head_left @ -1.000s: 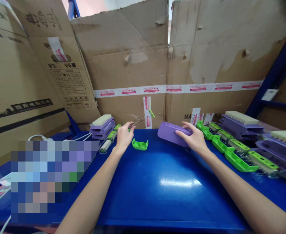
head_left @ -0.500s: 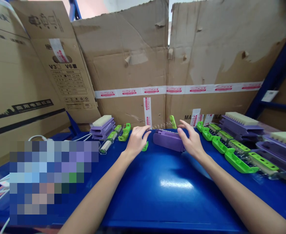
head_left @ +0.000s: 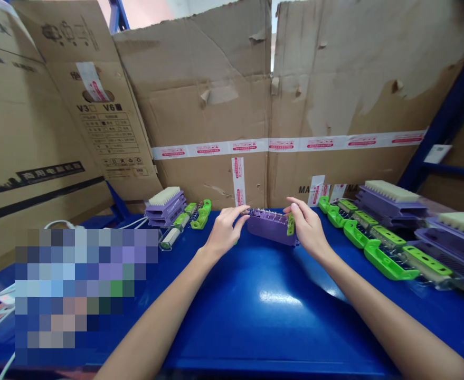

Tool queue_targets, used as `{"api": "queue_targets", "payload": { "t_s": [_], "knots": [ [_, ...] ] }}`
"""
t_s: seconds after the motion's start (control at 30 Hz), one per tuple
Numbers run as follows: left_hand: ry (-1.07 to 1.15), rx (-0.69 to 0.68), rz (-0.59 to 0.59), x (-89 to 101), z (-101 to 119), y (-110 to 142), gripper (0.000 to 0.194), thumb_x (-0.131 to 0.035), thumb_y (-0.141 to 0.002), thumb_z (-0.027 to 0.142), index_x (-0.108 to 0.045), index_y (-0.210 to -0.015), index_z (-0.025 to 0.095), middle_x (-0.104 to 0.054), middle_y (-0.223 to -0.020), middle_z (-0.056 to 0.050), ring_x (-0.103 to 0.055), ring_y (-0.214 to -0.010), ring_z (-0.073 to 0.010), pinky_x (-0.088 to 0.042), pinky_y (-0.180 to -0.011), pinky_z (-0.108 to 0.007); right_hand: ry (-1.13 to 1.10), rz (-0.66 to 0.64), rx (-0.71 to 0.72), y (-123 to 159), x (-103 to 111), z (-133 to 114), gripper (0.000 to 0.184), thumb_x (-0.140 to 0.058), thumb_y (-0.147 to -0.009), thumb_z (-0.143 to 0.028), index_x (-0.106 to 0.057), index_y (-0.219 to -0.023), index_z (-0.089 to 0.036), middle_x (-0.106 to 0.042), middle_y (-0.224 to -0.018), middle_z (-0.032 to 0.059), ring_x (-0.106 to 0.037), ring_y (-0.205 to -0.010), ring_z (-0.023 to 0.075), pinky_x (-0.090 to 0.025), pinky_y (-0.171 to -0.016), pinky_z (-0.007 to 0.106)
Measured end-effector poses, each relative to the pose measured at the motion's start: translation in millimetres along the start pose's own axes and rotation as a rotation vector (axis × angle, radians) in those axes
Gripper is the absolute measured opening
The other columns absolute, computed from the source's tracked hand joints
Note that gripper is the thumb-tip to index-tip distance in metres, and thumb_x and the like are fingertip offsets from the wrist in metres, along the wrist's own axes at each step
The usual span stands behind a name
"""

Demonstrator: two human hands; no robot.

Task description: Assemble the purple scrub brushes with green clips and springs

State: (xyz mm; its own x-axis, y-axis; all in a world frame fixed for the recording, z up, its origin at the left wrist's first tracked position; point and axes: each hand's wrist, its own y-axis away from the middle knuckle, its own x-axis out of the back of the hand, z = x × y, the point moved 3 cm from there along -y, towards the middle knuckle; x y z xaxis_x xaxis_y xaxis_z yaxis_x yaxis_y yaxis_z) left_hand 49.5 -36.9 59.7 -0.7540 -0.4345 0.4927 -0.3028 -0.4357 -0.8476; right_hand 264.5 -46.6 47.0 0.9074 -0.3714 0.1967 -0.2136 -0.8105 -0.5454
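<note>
My left hand [head_left: 227,230] pinches, between thumb and fingertips, the left end of a thin wavy metal wire strip [head_left: 269,212]. A green slotted end piece [head_left: 291,224] is at the strip's right end, hanging beside my right hand [head_left: 310,227]. The fingers of my right hand are apart and partly stretched; whether they touch the green piece I cannot tell. Just behind the strip, a purple slotted housing [head_left: 269,228] rests on its side on the blue table [head_left: 232,306]. A bit of another green part shows below my left hand, mostly hidden.
Right of my hands runs a row of green curved caps [head_left: 386,261] and cream bars with green plates [head_left: 425,260]. Purple housings with cream blocks [head_left: 390,203] stand behind them. Similar parts [head_left: 166,206] stand at left, near white cables [head_left: 63,224]. Cardboard [head_left: 211,105] walls the back.
The wire strip's green end has swung down and right, from above the purple housing to in front of its right end. My left hand keeps its pinch; my right hand has shifted slightly left.
</note>
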Motion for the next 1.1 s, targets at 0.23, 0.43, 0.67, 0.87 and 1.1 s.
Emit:
{"api": "queue_targets", "payload": {
  "t_s": [0.23, 0.43, 0.67, 0.87, 1.1],
  "knots": [
    [0.047, 0.052, 0.049, 6.5, -3, -3, 0.021, -0.055, -0.087, 0.024, -0.063, -0.106, 0.019, -0.072, -0.098, -0.005, -0.065, -0.092, -0.0171, -0.051, -0.084, -0.032, -0.26, -0.101, -0.045, -5, -5, 4, 0.041, -0.054, -0.081, -0.048, -0.061, -0.109, -0.018, -0.067, -0.086, 0.0054, -0.061, -0.076, 0.018, -0.048, -0.066, 0.031],
    [0.163, 0.279, -0.082, 7.4, -10, -5, 0.02, -0.051, -0.088, 0.031, -0.063, -0.099, 0.018, -0.071, -0.09, -0.004, -0.065, -0.083, -0.0166, -0.049, -0.078, -0.029, -0.318, -0.092, -0.003, -6, -2, 1, 0.047, -0.062, -0.077, -0.045, -0.057, -0.116, -0.019, -0.065, -0.081, 0.0036, -0.061, -0.075, 0.0164, -0.051, -0.066, 0.031],
    [0.436, 0.584, -0.255, 2.1, -20, -5, 0.033, -0.042, -0.088, 0.045, -0.056, -0.082, 0.016, -0.062, -0.059, 0.0, -0.057, -0.058, -0.0125, -0.044, -0.06, -0.024, 0.022, 0.016, 0.358, 6, -1, -11, 0.047, -0.06, -0.081, -0.032, -0.052, -0.126, -0.022, -0.066, -0.099, 0.0067, -0.062, -0.085, 0.0178, -0.051, -0.084, 0.04],
    [0.611, 0.773, -0.258, 5.3, -26, -8, 0.045, -0.031, -0.088, 0.055, -0.05, -0.074, 0.017, -0.057, -0.049, -0.001, -0.053, -0.047, -0.0127, -0.042, -0.053, -0.024, 0.1, 0.074, 0.448, 8, 1, -10, 0.051, -0.058, -0.083, -0.03, -0.045, -0.133, -0.025, -0.065, -0.105, 0.0067, -0.063, -0.087, 0.0177, -0.052, -0.085, 0.039],
    [-0.576, 0.562, -0.2, 47.5, -25, -16, 0.042, -0.032, -0.09, 0.043, -0.062, -0.083, 0.015, -0.069, -0.076, -0.012, -0.065, -0.075, -0.0255, -0.043, -0.066, -0.032, 0.219, 0.091, 0.567, 10, -1, -12, 0.047, -0.056, -0.085, -0.026, -0.047, -0.132, -0.024, -0.065, -0.108, 0.0076, -0.063, -0.088, 0.0183, -0.054, -0.08, 0.037]
  ]
}}
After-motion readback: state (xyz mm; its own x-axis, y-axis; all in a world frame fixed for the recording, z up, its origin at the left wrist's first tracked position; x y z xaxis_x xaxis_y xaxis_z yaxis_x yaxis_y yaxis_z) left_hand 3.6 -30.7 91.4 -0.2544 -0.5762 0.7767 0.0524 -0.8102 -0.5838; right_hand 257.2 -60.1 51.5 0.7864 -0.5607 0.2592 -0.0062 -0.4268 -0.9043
